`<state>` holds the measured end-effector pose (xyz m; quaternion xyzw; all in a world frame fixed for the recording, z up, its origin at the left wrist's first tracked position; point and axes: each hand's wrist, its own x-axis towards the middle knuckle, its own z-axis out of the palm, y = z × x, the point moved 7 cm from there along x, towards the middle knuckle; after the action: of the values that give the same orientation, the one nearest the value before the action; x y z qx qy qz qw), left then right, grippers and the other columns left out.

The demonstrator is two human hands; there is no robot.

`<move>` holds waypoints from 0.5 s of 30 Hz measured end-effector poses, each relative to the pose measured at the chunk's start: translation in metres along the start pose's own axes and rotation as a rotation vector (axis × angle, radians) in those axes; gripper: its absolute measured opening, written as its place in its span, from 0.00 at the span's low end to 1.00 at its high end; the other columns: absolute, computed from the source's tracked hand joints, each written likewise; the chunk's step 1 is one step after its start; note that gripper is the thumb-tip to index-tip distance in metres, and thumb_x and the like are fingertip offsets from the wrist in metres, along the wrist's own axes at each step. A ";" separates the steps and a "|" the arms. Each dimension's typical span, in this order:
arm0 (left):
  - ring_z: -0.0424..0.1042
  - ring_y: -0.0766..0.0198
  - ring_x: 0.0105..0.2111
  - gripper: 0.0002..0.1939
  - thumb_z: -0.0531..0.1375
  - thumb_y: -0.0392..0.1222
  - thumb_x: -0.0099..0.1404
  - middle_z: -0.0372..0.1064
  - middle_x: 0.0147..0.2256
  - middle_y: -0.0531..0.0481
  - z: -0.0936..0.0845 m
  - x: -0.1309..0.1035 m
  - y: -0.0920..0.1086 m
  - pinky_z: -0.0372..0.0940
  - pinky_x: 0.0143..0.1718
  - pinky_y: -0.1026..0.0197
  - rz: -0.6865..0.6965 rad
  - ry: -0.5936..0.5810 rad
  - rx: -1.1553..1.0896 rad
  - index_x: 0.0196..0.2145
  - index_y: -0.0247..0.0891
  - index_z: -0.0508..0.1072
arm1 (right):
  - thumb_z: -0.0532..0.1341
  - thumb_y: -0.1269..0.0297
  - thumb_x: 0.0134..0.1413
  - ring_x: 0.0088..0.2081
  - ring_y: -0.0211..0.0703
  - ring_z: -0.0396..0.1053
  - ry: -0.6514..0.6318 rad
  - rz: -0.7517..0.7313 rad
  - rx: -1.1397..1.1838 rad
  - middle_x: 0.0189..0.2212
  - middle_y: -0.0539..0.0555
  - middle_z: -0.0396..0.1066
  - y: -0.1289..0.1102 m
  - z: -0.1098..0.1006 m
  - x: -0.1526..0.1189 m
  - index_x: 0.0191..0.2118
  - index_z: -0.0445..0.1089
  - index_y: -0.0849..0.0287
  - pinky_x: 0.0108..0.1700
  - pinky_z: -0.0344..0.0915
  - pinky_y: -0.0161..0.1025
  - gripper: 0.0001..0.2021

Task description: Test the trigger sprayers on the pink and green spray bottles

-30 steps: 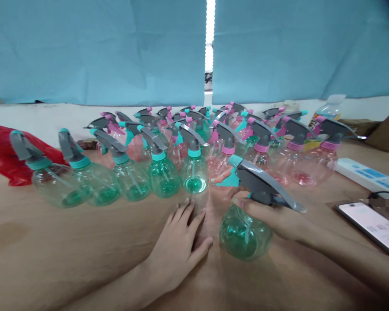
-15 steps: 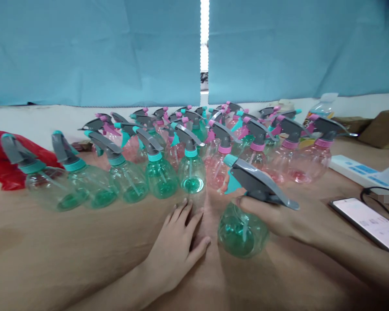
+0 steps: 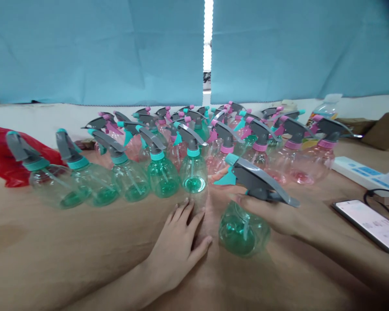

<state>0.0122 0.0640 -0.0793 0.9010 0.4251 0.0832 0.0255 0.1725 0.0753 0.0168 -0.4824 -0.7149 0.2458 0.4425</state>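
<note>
My right hand [image 3: 262, 209] is around the neck of a green spray bottle [image 3: 243, 233] with a grey and teal spray head. Its fingers reach forward behind the teal trigger, partly hidden by the spray head. To the left, my left hand [image 3: 178, 242] lies flat on the brown table [image 3: 84, 259] with its fingers spread and nothing in it. Just beyond its fingertips stands a green bottle [image 3: 193, 172], at the right end of a front row of green bottles. Several pink bottles [image 3: 320, 157] stand to the right and behind.
A phone [image 3: 369, 224] and a white power strip [image 3: 363, 172] lie on the right. Beyond them are a brown box [image 3: 385, 131] and a clear bottle [image 3: 327, 108]. A red plastic bag [image 3: 16, 155] is at the far left. Blue cloth [image 3: 94, 52] hangs at the back.
The fingers of my right hand have straightened forward behind the trigger. The view has shifted slightly, so the scene sits a little further right. My left hand rests as before.
</note>
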 end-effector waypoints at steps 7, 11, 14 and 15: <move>0.52 0.42 0.61 0.27 0.54 0.50 0.69 0.52 0.62 0.34 0.000 0.001 0.000 0.56 0.55 0.40 -0.005 -0.029 0.009 0.60 0.34 0.61 | 0.59 0.68 0.50 0.40 0.44 0.74 -0.155 0.044 0.301 0.31 0.49 0.75 0.004 0.015 0.000 0.44 0.70 0.49 0.45 0.71 0.42 0.14; 0.52 0.44 0.61 0.26 0.53 0.51 0.69 0.53 0.62 0.35 -0.001 0.001 0.000 0.55 0.56 0.41 -0.004 -0.023 0.016 0.60 0.35 0.61 | 0.61 0.61 0.49 0.26 0.42 0.72 0.048 0.050 0.152 0.24 0.48 0.72 0.010 0.005 -0.002 0.33 0.71 0.49 0.28 0.72 0.38 0.04; 0.51 0.44 0.62 0.26 0.54 0.50 0.69 0.52 0.62 0.35 0.000 0.001 0.000 0.54 0.57 0.41 0.002 -0.005 0.010 0.60 0.35 0.61 | 0.61 0.59 0.48 0.23 0.42 0.71 0.118 0.057 0.075 0.22 0.48 0.71 0.010 0.001 -0.004 0.29 0.70 0.50 0.24 0.70 0.37 0.03; 0.51 0.44 0.62 0.26 0.54 0.50 0.69 0.52 0.62 0.35 0.000 0.000 0.000 0.53 0.57 0.41 0.003 -0.001 0.007 0.60 0.35 0.61 | 0.62 0.59 0.48 0.24 0.42 0.72 0.109 0.064 0.058 0.22 0.48 0.72 0.010 0.001 -0.004 0.29 0.70 0.50 0.24 0.70 0.37 0.03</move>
<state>0.0123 0.0645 -0.0789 0.9018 0.4238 0.0813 0.0226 0.1771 0.0759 0.0065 -0.5046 -0.6665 0.2537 0.4866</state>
